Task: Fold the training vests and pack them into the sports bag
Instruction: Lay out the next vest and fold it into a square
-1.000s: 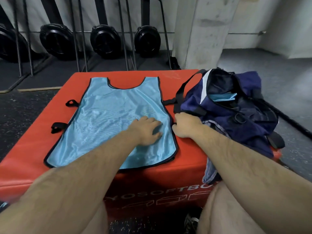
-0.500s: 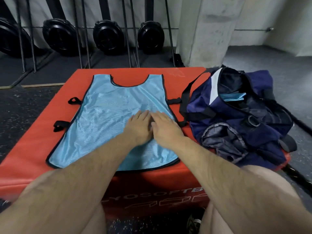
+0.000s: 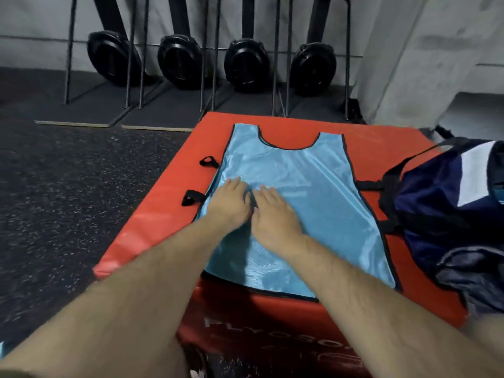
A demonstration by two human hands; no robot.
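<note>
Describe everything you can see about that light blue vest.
The light blue vest looks like shiny mesh edged in black, with a scooped neck at its far end and black side straps. It lies flat, unfolded, on the red padded box, hem nearest the person. The left hand and right hand press flat on its left half, side by side.

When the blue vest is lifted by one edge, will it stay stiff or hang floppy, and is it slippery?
Probably floppy: the blue vest lies thin and flat on the red box, wrinkling beside the left hand. Its shiny fabric likely slides easily. It looks light, so pushing may bunch it.
</note>
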